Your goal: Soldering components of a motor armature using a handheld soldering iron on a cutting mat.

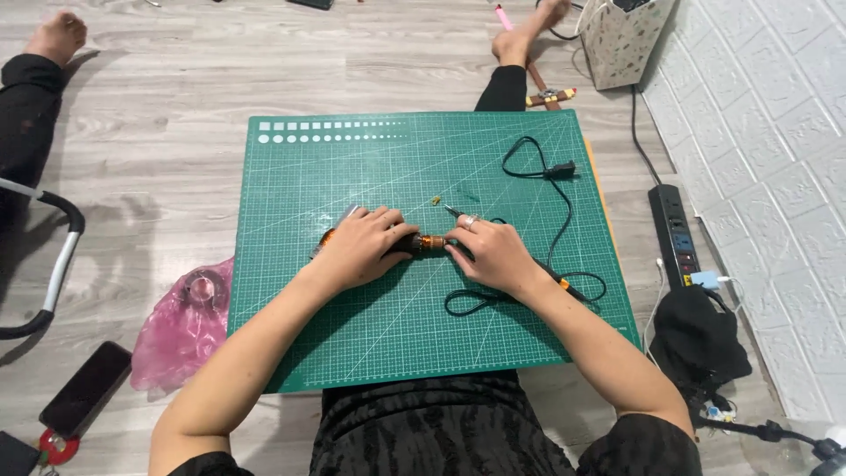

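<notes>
Both hands are meeting at the middle of the green cutting mat [352, 335], which is lying on the floor. The left hand [359, 249] is wrapping down over a small motor [429, 243], its grip closed around the dark body so that only the copper-wound end is showing just past the fingers. Right against that copper end, the right hand [493, 254] is closing its grip on a soldering iron [452, 211], the thin tip poking out above the fingers and angling away from the motor.

The iron's black cord [564, 207] is trailing off behind the right grip, looping across the mat to a plug. A tiny yellowish scrap [435, 202] is sitting just beyond the tip.

Judging progress: the work looks to be in the middle. The motor is braced and the tool is in hand, but the tip is not touching the windings, and whether any joint is already made is hidden under the fingers.

Well off to the left grip's side a pink plastic bag [181, 326] is resting on the floor; a power strip [674, 234] is lying out past the right.
</notes>
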